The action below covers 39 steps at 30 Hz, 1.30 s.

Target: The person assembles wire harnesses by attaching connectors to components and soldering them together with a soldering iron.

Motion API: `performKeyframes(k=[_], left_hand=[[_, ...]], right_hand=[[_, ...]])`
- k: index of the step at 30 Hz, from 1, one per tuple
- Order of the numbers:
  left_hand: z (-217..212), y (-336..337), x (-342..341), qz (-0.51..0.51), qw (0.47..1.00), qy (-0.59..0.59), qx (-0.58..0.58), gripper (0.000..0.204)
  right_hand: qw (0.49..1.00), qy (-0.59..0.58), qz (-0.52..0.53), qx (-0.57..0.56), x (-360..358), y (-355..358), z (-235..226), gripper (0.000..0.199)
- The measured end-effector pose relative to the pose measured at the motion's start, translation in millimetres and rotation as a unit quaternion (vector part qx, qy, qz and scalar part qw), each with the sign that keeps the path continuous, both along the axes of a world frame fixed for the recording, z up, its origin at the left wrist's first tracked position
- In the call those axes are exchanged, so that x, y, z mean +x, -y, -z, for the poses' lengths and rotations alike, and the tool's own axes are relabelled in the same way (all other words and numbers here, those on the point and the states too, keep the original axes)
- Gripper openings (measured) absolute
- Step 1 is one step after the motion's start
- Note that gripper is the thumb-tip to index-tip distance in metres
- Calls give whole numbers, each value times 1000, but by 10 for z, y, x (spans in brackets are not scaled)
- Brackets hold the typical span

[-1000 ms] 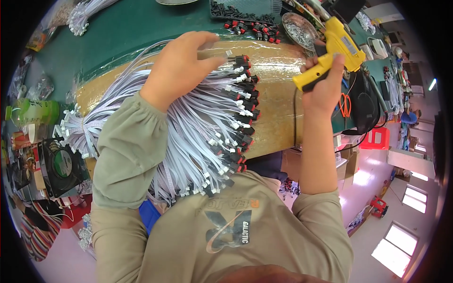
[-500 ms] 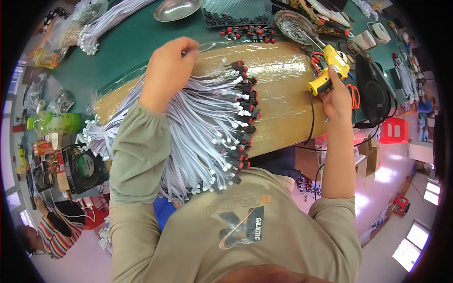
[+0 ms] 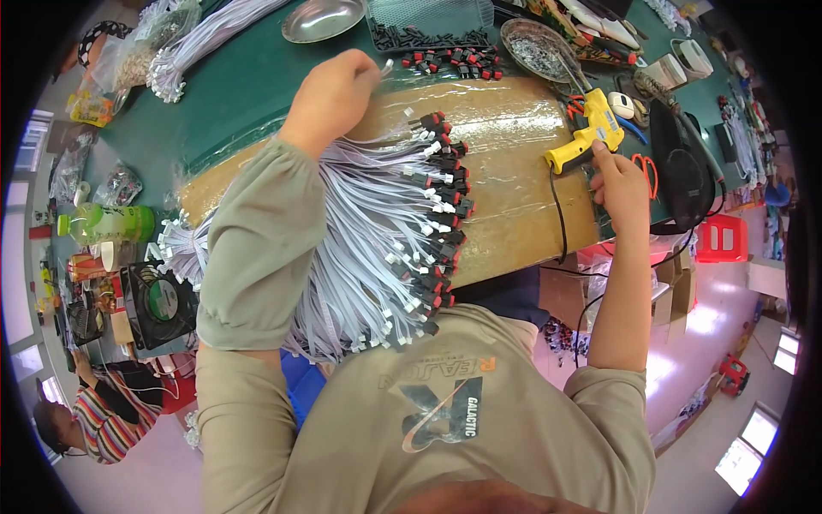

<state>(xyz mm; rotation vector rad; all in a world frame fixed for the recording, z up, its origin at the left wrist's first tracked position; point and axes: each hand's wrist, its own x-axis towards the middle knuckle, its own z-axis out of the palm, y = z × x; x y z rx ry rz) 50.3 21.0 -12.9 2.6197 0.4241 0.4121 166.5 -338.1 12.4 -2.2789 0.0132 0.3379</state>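
My right hand (image 3: 621,184) has set the yellow glue gun (image 3: 586,137) down at two o'clock — fingers loosening off its grip. Left hand (image 3: 330,94) stays closed, pinching one grey wire (image 3: 390,67) above the cable bundle (image 3: 402,231) — gluing paused.

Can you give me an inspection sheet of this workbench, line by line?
Surface: green bench mat with a film-wrapped brown board on it.
Job's things: yellow glue gun on the board's right end; fanned white ribbon leads with red and black connectors.
Clutter: metal dish, loose connectors, green bottle, small fan.
Hands: left hand pinches one lead; right hand touches the gun's handle.
Cables: black cord runs off the board's near edge.
Surroundings: a seated person lower left; red stool.
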Motion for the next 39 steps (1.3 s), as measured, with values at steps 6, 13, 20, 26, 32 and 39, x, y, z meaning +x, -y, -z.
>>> performKeyframes(k=[6,13,20,26,32,39], left_hand=[[-298,235,-260,74,892,63,-442,15],[-278,340,-490,112,875,75,-464,16],[-91,297,-466,80,912,68,-395,18],[57,159,-495,49,907,105,-405,19],[-48,167,-426,9,831,106,-545,18],[-88,107,-473,-14,764,144,-629,21]], right_hand=[[971,111,-112,179,-242,-413,-137,26],[900,119,-350,230,-415,-1494,-79,25],[856,218,-442,159,-375,-1802,-213,19],[745,297,-597,32,-186,-2232,-379,21],[840,357,-385,-137,855,-2494,151,29],[835,292,-411,-221,836,-2617,187,29]])
